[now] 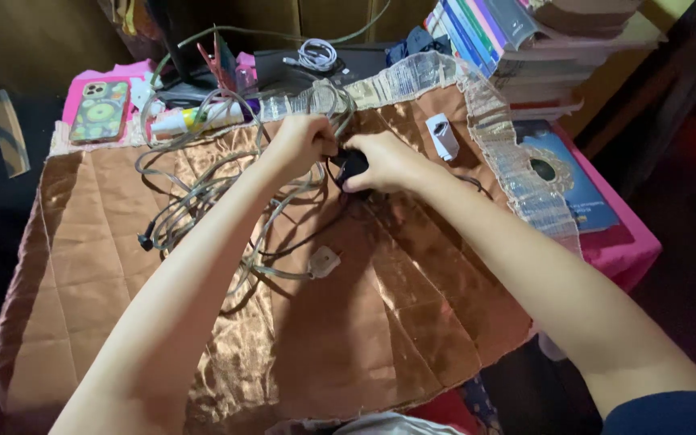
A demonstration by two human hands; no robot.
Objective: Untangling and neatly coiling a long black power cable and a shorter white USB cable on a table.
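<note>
Gripping a small black plug [353, 167], the right hand [388, 161] had its fingers curled shut around it, thumb on top. Left hand [300, 145]: fingers closed on a grey cable [195, 193], just left of the plug and touching the right fingertips. Cable: loose coils spread left of the left fingers, over a brown satin cloth [364, 322]; white inline switch [324, 262] below both hands. White adapter [443, 135]: just right of the right fingers, apart. Phone [100, 111]: far left, well apart. Books [525, 40]: stacked beyond the right hand.
</note>
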